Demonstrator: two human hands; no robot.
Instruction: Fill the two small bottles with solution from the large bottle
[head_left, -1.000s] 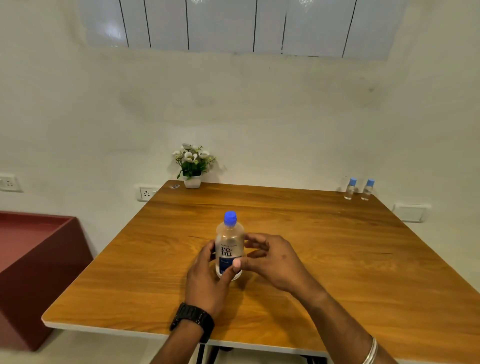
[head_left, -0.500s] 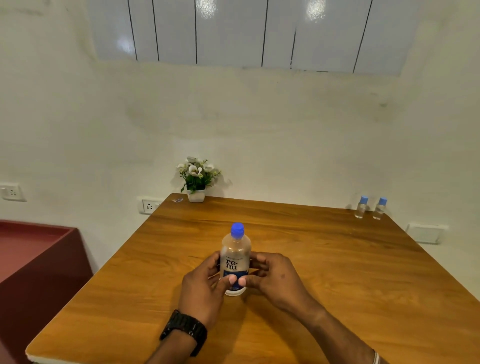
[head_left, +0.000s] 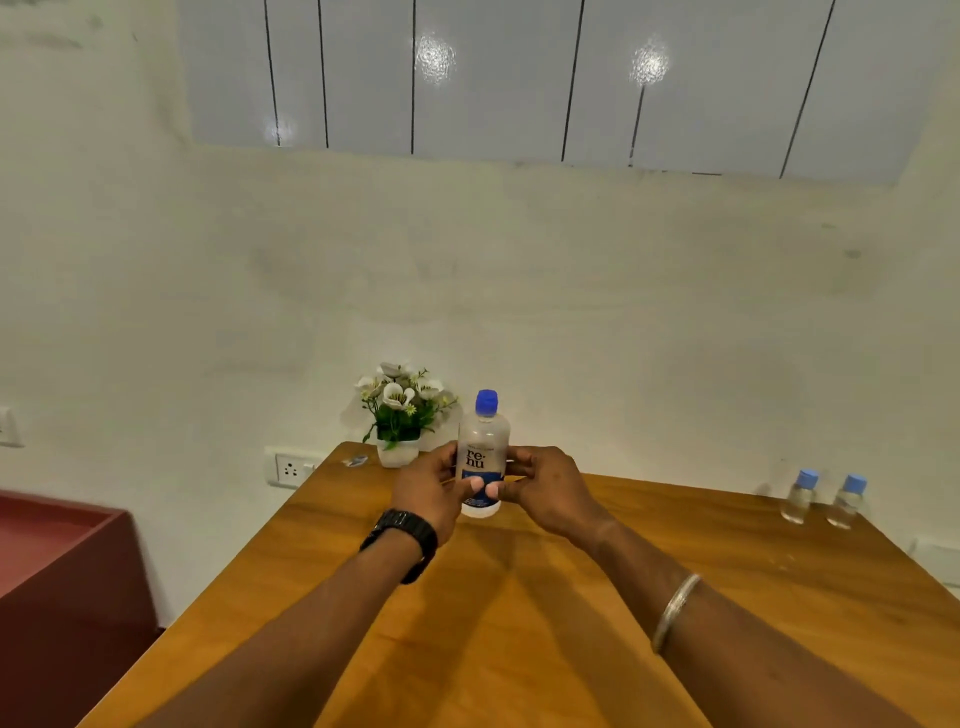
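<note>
The large clear bottle (head_left: 483, 452) with a blue cap and a "re-nu" label is held upright above the wooden table (head_left: 519, 623), its cap on. My left hand (head_left: 431, 491) grips its left side and my right hand (head_left: 545, 491) grips its right side, thumbs meeting across the lower label. Two small clear bottles with blue caps stand side by side at the table's far right corner: one (head_left: 799, 496) on the left, the other (head_left: 845, 501) just right of it. Both are far from my hands.
A small white pot of white flowers (head_left: 397, 415) stands at the far left of the table against the wall. A wall socket (head_left: 288, 467) is beside it. A dark red cabinet (head_left: 62, 571) stands left of the table.
Both hands have closed on the large bottle and lifted it off the table, away from me. The camera has tilted up and moved closer.
</note>
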